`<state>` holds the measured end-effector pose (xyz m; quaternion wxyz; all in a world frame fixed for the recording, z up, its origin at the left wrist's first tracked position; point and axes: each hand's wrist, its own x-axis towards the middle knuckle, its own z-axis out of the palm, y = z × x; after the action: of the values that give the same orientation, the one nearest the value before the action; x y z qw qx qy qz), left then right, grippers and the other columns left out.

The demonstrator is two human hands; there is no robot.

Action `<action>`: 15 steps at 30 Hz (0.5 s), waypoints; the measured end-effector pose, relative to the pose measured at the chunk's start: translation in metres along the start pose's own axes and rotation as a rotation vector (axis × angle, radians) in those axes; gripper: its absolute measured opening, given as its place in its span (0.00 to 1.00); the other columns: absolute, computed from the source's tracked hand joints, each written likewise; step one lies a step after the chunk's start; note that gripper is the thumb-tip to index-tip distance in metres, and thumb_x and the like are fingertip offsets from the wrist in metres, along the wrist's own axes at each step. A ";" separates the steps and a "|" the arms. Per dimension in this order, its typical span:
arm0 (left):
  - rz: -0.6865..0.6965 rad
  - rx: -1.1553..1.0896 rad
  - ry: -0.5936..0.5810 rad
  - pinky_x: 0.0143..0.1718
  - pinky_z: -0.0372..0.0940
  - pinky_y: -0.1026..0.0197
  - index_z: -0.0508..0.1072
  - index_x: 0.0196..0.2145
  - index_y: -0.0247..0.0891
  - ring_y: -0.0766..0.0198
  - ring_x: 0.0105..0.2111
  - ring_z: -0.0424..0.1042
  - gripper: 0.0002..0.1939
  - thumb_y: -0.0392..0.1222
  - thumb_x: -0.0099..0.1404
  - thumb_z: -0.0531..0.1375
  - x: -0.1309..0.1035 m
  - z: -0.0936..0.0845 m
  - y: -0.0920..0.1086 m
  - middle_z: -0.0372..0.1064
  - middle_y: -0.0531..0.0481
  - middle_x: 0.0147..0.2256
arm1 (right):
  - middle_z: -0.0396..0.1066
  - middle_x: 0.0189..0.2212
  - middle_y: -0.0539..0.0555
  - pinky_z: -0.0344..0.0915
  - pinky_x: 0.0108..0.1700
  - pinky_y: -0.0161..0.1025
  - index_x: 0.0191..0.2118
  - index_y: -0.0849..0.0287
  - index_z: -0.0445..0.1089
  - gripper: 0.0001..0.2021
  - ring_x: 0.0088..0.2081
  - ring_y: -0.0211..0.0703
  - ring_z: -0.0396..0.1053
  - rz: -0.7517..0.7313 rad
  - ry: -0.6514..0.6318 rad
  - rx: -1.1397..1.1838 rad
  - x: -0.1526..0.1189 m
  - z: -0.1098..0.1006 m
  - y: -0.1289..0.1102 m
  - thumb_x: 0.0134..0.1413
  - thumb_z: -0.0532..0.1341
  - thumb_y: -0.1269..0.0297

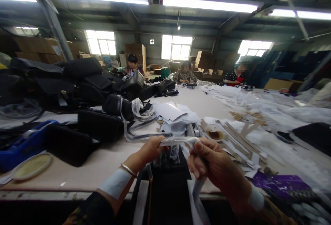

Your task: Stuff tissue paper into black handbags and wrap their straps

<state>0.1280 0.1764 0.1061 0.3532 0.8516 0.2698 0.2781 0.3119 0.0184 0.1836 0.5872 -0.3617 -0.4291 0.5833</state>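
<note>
A strip of clear plastic film (178, 140) stretches between my two hands above the table's front edge. My left hand (153, 146) is closed on its left end. My right hand (210, 157) pinches the other side between thumb and fingers, and a pale length of the strip hangs down below that hand. Beneath my hands a black bag (169, 180) lies toward me, partly hidden by them. Another strap sheathed in clear plastic (126, 128) curves across the table just beyond my left hand.
Black bags (100, 126) are heaped along the left, beside a blue tray (28, 142) and a round dish (32, 166). White paper (172, 113), a bowl with brown contents (214, 133) and cardboard strips (243, 139) lie ahead. A purple packet (281, 185) is at right. Several people sit across the table.
</note>
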 end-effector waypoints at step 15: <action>-0.070 0.268 -0.136 0.38 0.60 0.62 0.77 0.34 0.38 0.60 0.36 0.69 0.04 0.38 0.61 0.63 -0.025 -0.008 0.001 0.71 0.49 0.35 | 0.67 0.12 0.48 0.62 0.22 0.31 0.32 0.64 0.74 0.16 0.16 0.37 0.68 -0.091 -0.021 0.128 -0.012 0.010 -0.007 0.62 0.65 0.55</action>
<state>0.1055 0.1632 0.1049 0.2633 0.8981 0.3092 0.1689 0.3055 0.0050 0.1931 0.6305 -0.2974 -0.4129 0.5861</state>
